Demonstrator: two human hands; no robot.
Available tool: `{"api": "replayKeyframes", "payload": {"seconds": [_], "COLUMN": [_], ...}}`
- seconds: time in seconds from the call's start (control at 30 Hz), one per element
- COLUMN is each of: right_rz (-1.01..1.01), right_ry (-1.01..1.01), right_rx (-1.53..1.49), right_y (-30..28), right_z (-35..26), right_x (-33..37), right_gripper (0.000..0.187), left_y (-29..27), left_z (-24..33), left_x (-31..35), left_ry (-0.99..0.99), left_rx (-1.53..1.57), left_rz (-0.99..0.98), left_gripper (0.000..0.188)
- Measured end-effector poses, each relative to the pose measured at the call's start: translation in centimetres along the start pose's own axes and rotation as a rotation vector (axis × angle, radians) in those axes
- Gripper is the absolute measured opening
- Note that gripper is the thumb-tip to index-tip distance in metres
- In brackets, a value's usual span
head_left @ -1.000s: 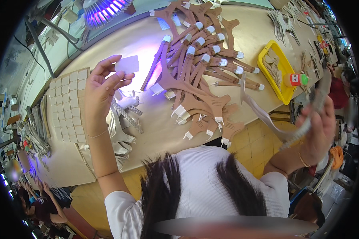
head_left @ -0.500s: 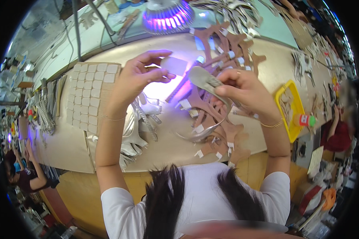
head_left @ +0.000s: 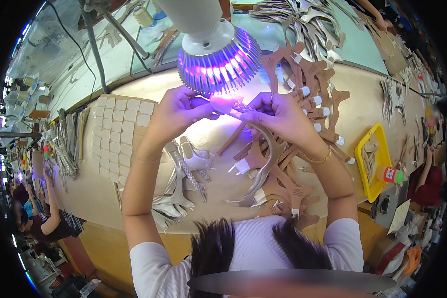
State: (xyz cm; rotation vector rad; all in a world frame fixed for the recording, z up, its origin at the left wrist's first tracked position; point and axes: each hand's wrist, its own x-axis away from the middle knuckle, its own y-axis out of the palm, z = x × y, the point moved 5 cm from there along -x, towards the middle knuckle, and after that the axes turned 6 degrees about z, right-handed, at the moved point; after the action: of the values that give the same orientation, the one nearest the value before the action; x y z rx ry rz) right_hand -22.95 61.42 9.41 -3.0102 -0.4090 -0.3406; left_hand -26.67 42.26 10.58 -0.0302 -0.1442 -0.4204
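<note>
Just under the glowing purple lamp point(head_left: 218, 62), my two hands meet. My left hand point(head_left: 184, 111) is closed, pinching the edge of a small rounded patch point(head_left: 222, 104) lit pink by the lamp. My right hand point(head_left: 280, 116) pinches the braided end of a silver sandal strap point(head_left: 270, 151), whose curved tail hangs toward me. Patch and strap end touch or overlap; the glare hides exactly how. Below my right hand lies a heap of brown sandal-upper pieces point(head_left: 295, 191) with white tabs. Silver strap pieces point(head_left: 176, 174) lie beneath my left forearm.
Left of my hands is a board point(head_left: 149, 116) covered with rows of pale patches. On the right stand a yellow tray point(head_left: 361, 164) and a green-lidded jar point(head_left: 388, 174). More silver straps point(head_left: 303, 22) are piled at the back. Other people sit at both sides.
My hands have come together, bringing the patch and the strap end into contact beneath the lamp. The view has shifted, so more of the lamp shows.
</note>
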Motion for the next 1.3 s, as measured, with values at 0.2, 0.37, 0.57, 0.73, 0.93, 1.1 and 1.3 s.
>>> {"api": "replayKeyframes", "payload": {"seconds": [0.2,0.37,0.57,0.73,0.93,1.1,1.3], "right_rz": [0.017,0.025,0.020,0.011,0.006,0.009,0.006], "right_ry": [0.007,0.001,0.012,0.030,0.024,0.031,0.034], "right_rx": [-0.011,0.020,0.009,-0.009,-0.011,0.003,0.009], "right_y": [-0.5,-0.7,-0.7,-0.7,-0.7,-0.7,-0.6], "right_z": [0.8,1.4,1.5,1.7,1.6,1.6,1.5], "right_x": [-0.5,-0.7,-0.9,-0.9,-1.0,-0.9,-0.9], "right_gripper": [0.029,0.027,0.026,0.026,0.026,0.026,0.027], "left_y": [-0.1,-0.4,-0.2,-0.5,-0.4,-0.3,-0.2], "left_z": [-0.5,-0.8,-0.8,-1.2,-1.4,-1.2,-1.1], "left_x": [-0.5,-0.8,-0.8,-0.9,-1.0,-1.0,-0.9], "left_ry": [0.033,0.003,0.045,0.004,-0.018,0.005,-0.003], "left_rx": [0.008,-0.078,-0.013,-0.037,-0.036,-0.036,-0.035], "left_rz": [0.015,0.010,0.019,0.011,-0.032,-0.043,-0.050], "left_gripper": [0.020,0.020,0.018,0.020,0.047,0.048,0.048]}}
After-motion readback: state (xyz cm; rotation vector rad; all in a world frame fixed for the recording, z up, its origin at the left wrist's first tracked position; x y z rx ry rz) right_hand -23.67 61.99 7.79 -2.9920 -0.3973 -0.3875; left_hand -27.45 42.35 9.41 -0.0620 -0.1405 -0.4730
